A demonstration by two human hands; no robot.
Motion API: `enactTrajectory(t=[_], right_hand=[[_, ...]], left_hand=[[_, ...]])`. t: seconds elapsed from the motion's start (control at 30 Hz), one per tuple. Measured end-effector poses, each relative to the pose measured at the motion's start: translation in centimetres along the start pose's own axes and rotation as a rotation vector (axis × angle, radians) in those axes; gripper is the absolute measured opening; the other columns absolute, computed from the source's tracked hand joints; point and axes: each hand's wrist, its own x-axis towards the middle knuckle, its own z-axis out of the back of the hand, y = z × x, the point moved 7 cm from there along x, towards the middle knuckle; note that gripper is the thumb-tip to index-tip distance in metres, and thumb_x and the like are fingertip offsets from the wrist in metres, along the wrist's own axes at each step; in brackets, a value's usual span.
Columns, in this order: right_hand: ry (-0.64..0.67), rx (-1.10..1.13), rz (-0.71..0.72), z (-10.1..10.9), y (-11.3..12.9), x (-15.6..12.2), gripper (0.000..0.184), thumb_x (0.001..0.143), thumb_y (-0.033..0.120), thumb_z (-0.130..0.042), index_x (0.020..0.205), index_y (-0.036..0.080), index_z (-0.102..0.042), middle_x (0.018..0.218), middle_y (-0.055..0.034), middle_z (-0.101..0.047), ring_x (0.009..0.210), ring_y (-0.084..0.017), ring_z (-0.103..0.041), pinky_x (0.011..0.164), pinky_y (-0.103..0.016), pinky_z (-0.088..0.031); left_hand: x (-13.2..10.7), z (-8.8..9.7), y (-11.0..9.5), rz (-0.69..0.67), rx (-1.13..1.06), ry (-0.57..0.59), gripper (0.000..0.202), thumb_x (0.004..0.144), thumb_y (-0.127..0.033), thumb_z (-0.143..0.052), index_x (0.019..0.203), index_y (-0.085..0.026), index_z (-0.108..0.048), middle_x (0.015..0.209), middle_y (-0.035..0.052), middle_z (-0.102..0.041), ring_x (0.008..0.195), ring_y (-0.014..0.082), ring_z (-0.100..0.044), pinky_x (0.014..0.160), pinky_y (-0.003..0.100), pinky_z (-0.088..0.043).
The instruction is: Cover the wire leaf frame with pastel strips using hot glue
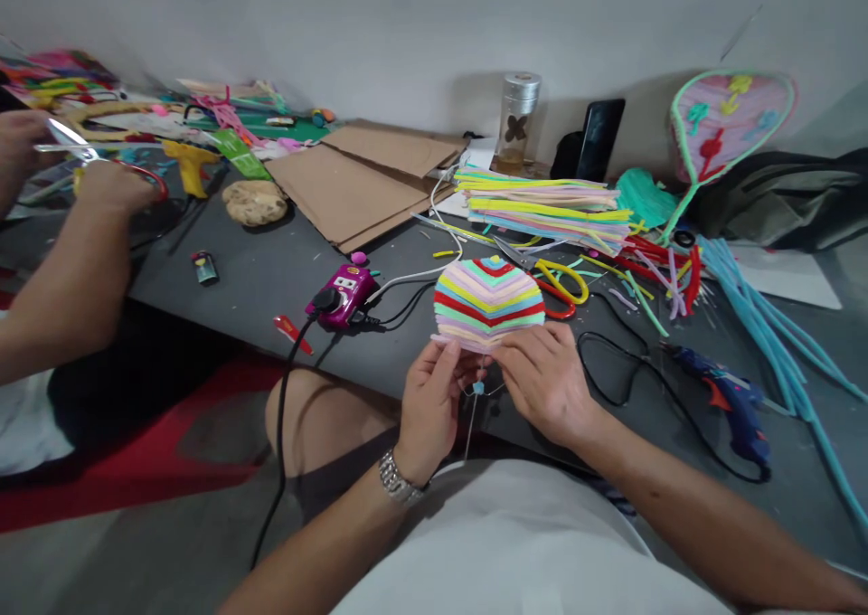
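Between my hands is a striped pipe-cleaner fan (489, 300), its chevron bands red, yellow, mint, lilac and pink. My left hand (432, 398) pinches its lower left edge, the thumb lying on the lowest pink strip. At the lower right edge, my right hand (542, 378) has its fingers closed on the fan. A thin wire stem with a small blue knot (478, 387) hangs below the fan, between the hands. Just behind the fan's right side lie scissors (561, 282) with yellow and red handles. Fingertips behind the fan are hidden.
A bundle of pipe cleaners (542, 210) lies behind. To the right are a blue glue gun (736, 407) with its cord and long blue pipe cleaners (759, 307). Left stand a purple power socket (345, 294) and cardboard (366, 181). A co-worker's hand (115, 185) holds scissors at far left.
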Motion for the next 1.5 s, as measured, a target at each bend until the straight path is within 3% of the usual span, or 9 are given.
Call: enactTrajectory(t=[0.17, 0.43, 0.53, 0.7, 0.8, 1.03, 1.2, 1.4, 1.5], right_hand=[[-0.02, -0.011, 0.022, -0.1, 0.1, 0.0, 0.019, 0.099, 0.01, -0.053, 0.092, 0.018, -0.068, 0.097, -0.0062, -0.077, 0.084, -0.019, -0.062, 0.082, -0.039, -0.035], [-0.009, -0.025, 0.076, -0.3, 0.4, 0.1, 0.02, 0.101, 0.012, -0.052, 0.096, 0.017, -0.07, 0.094, -0.0047, -0.077, 0.081, -0.018, -0.06, 0.084, -0.039, -0.035], [-0.01, -0.004, 0.046, 0.6, -0.2, 0.3, 0.015, 0.1, 0.015, -0.057, 0.096, 0.019, -0.07, 0.094, -0.0044, -0.076, 0.084, -0.019, -0.062, 0.084, -0.039, -0.037], [-0.069, 0.006, -0.123, 3.3, -2.7, -0.8, 0.006, 0.097, 0.024, -0.066, 0.095, 0.02, -0.07, 0.097, -0.0073, -0.074, 0.089, -0.021, -0.065, 0.083, -0.038, -0.042], [-0.089, 0.059, -0.207, 3.6, -3.4, -2.5, 0.009, 0.096, 0.029, -0.07, 0.096, 0.019, -0.069, 0.096, -0.0081, -0.074, 0.091, -0.022, -0.068, 0.082, -0.038, -0.044], [-0.091, 0.267, -0.326, 2.3, -3.1, -3.8, 0.011, 0.099, 0.021, -0.064, 0.089, 0.02, -0.069, 0.085, -0.0041, -0.075, 0.081, -0.018, -0.069, 0.081, -0.035, -0.045], [-0.046, 0.459, -0.548, 1.1, -4.5, -3.5, 0.014, 0.093, 0.023, -0.067, 0.08, 0.021, -0.07, 0.079, -0.0015, -0.073, 0.074, -0.017, -0.065, 0.077, -0.033, -0.045], [-0.057, 0.79, -0.896, -1.0, -6.7, -4.2, 0.02, 0.079, 0.039, -0.076, 0.073, 0.02, -0.071, 0.067, -0.0006, -0.069, 0.062, -0.016, -0.057, 0.061, -0.029, -0.044], [-0.072, 0.904, -0.982, -1.8, -7.1, -4.3, 0.024, 0.072, 0.042, -0.081, 0.07, 0.02, -0.072, 0.066, -0.0013, -0.07, 0.061, -0.016, -0.058, 0.061, -0.03, -0.045]], left_hand=[[0.1, -0.3, 0.2, -0.035, 0.037, -0.014, 0.027, 0.069, -0.027, -0.091, 0.091, -0.019, -0.077, 0.084, 0.0007, -0.074, 0.074, 0.0114, -0.066, 0.074, 0.023, -0.054], [0.2, -0.4, 0.2, -0.023, 0.066, -0.052, 0.025, 0.063, -0.025, -0.091, 0.078, -0.017, -0.072, 0.073, -0.0021, -0.07, 0.064, 0.0086, -0.059, 0.067, 0.022, -0.051], [0.4, -0.1, 0.0, -0.035, 0.045, -0.087, 0.025, 0.063, -0.024, -0.091, 0.074, -0.016, -0.069, 0.07, -0.0024, -0.068, 0.062, 0.0084, -0.059, 0.064, 0.021, -0.05], [0.7, 0.7, -0.5, -0.053, 0.031, -0.16, 0.028, 0.063, -0.025, -0.091, 0.08, -0.016, -0.07, 0.073, -0.0016, -0.069, 0.067, 0.0102, -0.064, 0.063, 0.021, -0.05], [0.7, 0.8, -0.7, -0.047, 0.035, -0.177, 0.031, 0.06, -0.025, -0.091, 0.081, -0.017, -0.07, 0.073, -0.0022, -0.069, 0.066, 0.01, -0.064, 0.062, 0.021, -0.049], [0.4, 0.5, -0.8, -0.054, 0.017, -0.169, 0.034, 0.058, -0.025, -0.092, 0.082, -0.017, -0.07, 0.074, -0.0025, -0.069, 0.066, 0.0095, -0.064, 0.059, 0.02, -0.048], [0.0, 0.6, -0.7, -0.052, 0.014, -0.164, 0.034, 0.057, -0.025, -0.093, 0.08, -0.016, -0.069, 0.075, -0.0019, -0.069, 0.065, 0.0102, -0.064, 0.056, 0.02, -0.046], [-0.2, 0.5, -0.6, -0.048, 0.053, -0.159, 0.032, 0.059, -0.026, -0.093, 0.077, -0.015, -0.07, 0.073, -0.0012, -0.067, 0.067, 0.0109, -0.065, 0.056, 0.02, -0.046], [-0.2, 0.6, -0.5, -0.044, 0.038, -0.154, 0.033, 0.058, -0.025, -0.094, 0.079, -0.016, -0.07, 0.074, -0.0012, -0.068, 0.067, 0.0109, -0.065, 0.057, 0.02, -0.047]])
